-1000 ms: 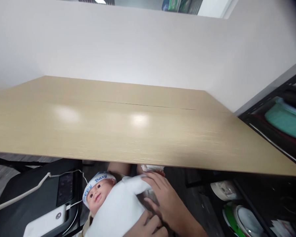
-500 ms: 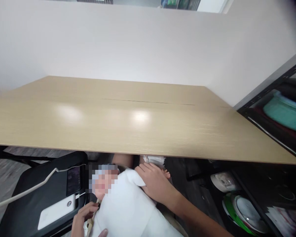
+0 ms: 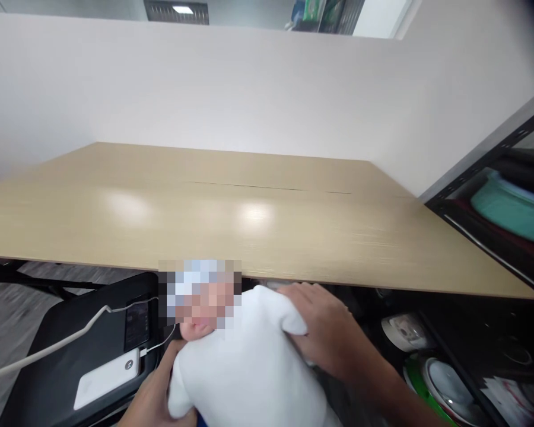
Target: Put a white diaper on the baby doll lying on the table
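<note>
A: Starting big, what fills the view?
B: Table (image 3: 249, 219), wide and pale. A black shelf (image 3: 493, 196) stands at its right end, a black seat (image 3: 48, 385) below its left.
A: And the doll?
B: Doll (image 3: 244, 362), in white, sits below the table's near edge, head at that edge, between both hands.
A: Grip?
B: Right hand (image 3: 333, 332) curls over its shoulder, grasping the cloth. Left hand (image 3: 151, 400) clasps its lower side, partly cut off. Smallest: a power bank (image 3: 107, 379) on the seat, cable (image 3: 26, 359) plugged in.
</note>
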Motion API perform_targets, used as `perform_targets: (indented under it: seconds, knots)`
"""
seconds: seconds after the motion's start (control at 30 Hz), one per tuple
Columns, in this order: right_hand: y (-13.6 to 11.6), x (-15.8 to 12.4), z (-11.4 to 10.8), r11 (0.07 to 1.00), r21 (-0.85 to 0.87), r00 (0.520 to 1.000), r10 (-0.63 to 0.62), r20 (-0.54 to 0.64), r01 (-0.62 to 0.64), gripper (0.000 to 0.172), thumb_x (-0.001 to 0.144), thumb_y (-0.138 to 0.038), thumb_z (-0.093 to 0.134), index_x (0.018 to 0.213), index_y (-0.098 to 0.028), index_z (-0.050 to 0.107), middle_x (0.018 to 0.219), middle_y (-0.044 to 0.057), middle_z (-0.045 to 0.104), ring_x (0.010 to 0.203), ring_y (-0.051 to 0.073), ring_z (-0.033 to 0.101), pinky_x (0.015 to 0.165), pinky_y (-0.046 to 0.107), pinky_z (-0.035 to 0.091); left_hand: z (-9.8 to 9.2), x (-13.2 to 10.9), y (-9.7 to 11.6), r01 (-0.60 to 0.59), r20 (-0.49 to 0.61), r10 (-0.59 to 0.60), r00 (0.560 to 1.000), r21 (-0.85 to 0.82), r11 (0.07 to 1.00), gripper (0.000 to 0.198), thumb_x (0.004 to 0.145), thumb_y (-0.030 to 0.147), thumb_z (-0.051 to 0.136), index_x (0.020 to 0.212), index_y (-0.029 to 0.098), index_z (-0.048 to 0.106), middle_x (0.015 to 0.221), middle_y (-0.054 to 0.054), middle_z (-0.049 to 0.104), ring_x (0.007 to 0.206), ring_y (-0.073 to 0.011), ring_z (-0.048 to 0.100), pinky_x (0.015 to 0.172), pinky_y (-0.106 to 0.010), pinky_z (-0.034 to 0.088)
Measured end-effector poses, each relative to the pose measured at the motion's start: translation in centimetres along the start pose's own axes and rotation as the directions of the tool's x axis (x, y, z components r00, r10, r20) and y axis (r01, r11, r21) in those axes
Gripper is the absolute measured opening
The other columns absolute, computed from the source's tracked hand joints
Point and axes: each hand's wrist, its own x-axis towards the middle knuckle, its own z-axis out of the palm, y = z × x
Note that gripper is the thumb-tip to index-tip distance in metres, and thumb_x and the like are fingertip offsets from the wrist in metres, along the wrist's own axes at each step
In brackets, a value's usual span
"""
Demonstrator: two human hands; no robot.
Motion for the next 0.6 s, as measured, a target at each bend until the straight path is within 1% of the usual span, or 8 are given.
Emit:
perform_targets:
  seconds: [0.07, 0.1, 0.17, 0.27, 0.3, 0.37, 0.47, 0.6]
  knots:
    - [1.0, -0.4, -1.9, 0.999, -0.001, 0.997, 0.047, -0.06, -0.048, 0.034, 0.093, -0.018, 0.055, 0.125, -0.023, 0.068, 0.115, 0.009, 0.077, 0.104, 0.029, 0.069, 0.091, 0.04, 0.049, -1.0, 2.4, 1.9, -0.044, 0.082, 0.047, 0.995, -0.039, 0.998, 0.06, 0.085, 0.027, 0.078, 0.141, 0.028, 0.057, 0.109, -0.001, 0.078, 0.09, -0.024, 0.076, 0.075, -0.033, 0.064]
    - [1.6, -0.4, -2.7, 0.997, -0.009, 0.994, 0.076, -0.083, -0.077, 0.033, 0.093, -0.019, 0.056, 0.123, -0.024, 0.069, 0.114, 0.008, 0.077, 0.104, 0.029, 0.07, 0.089, 0.039, 0.049, -1.6, 3.9, 3.2, -0.072, 0.157, 0.082, 0.984, -0.068, 0.995, 0.065, 0.081, 0.023, 0.076, 0.141, 0.03, 0.054, 0.108, 0.0, 0.078, 0.091, -0.0246, 0.077, 0.075, -0.032, 0.063]
    - [3.0, 0.2, -4.1, 0.988, -0.04, 0.981, 0.145, -0.128, -0.152, 0.025, 0.093, -0.021, 0.056, 0.114, -0.026, 0.069, 0.108, 0.007, 0.078, 0.098, 0.027, 0.071, 0.083, 0.037, 0.048, -3.0, 7.4, 6.0, -0.109, 0.262, 0.129, 0.956, -0.087, 0.99, 0.064, 0.079, 0.019, 0.07, 0.139, 0.03, 0.052, 0.109, 0.002, 0.078, 0.093, -0.0239, 0.076, 0.079, -0.032, 0.062]
    - [5.5, 2.0, -5.4, 0.956, -0.081, 0.95, 0.268, -0.157, -0.283, 0.005, 0.094, -0.025, 0.058, 0.096, -0.026, 0.063, 0.092, 0.004, 0.076, 0.083, 0.025, 0.07, 0.069, 0.033, 0.042, -5.0, 13.5, 9.7, -0.191, 0.315, 0.177, 0.932, 0.015, 0.981, 0.06, 0.077, 0.022, 0.07, 0.134, 0.027, 0.055, 0.116, 0.0, 0.077, 0.104, -0.0258, 0.074, 0.084, -0.033, 0.059]
    - [6.3, 2.8, -5.6, 0.943, -0.087, 0.939, 0.304, -0.164, -0.321, 0.004, 0.095, -0.027, 0.059, 0.091, -0.027, 0.06, 0.088, 0.004, 0.074, 0.079, 0.024, 0.068, 0.066, 0.032, 0.039, -5.5, 15.6, 10.5, -0.214, 0.324, 0.179, 0.929, 0.076, 0.974, 0.058, 0.076, 0.026, 0.072, 0.132, 0.025, 0.057, 0.118, -0.002, 0.076, 0.106, -0.027, 0.073, 0.086, -0.034, 0.058]
    - [7.9, 4.4, -5.4, 0.925, -0.09, 0.92, 0.35, -0.174, -0.369, 0.013, 0.097, -0.029, 0.061, 0.086, -0.027, 0.054, 0.084, 0.003, 0.073, 0.075, 0.024, 0.067, 0.063, 0.031, 0.035, -6.3, 19.6, 11.6, -0.26, 0.328, 0.188, 0.926, 0.191, 0.947, 0.056, 0.074, 0.033, 0.076, 0.126, 0.022, 0.06, 0.115, -0.005, 0.075, 0.104, -0.0292, 0.072, 0.083, -0.035, 0.057]
    - [10.3, 6.7, -4.2, 0.911, -0.1, 0.909, 0.378, -0.177, -0.399, 0.015, 0.1, -0.032, 0.059, 0.087, -0.026, 0.054, 0.089, 0.005, 0.075, 0.079, 0.025, 0.068, 0.064, 0.031, 0.034, -6.8, 24.5, 12.2, -0.299, 0.329, 0.208, 0.921, 0.258, 0.919, 0.059, 0.074, 0.041, 0.077, 0.127, 0.02, 0.063, 0.121, -0.007, 0.076, 0.108, -0.0309, 0.072, 0.085, -0.036, 0.056]
    - [12.7, 8.5, -2.2, 0.916, -0.11, 0.914, 0.363, -0.18, -0.386, 0.014, 0.102, -0.035, 0.059, 0.093, -0.025, 0.058, 0.095, 0.007, 0.075, 0.086, 0.026, 0.069, 0.068, 0.031, 0.037, -7.1, 27.9, 11.8, -0.298, 0.336, 0.192, 0.922, 0.303, 0.905, 0.059, 0.075, 0.045, 0.075, 0.127, 0.02, 0.065, 0.121, -0.007, 0.077, 0.107, -0.0317, 0.072, 0.085, -0.036, 0.055]
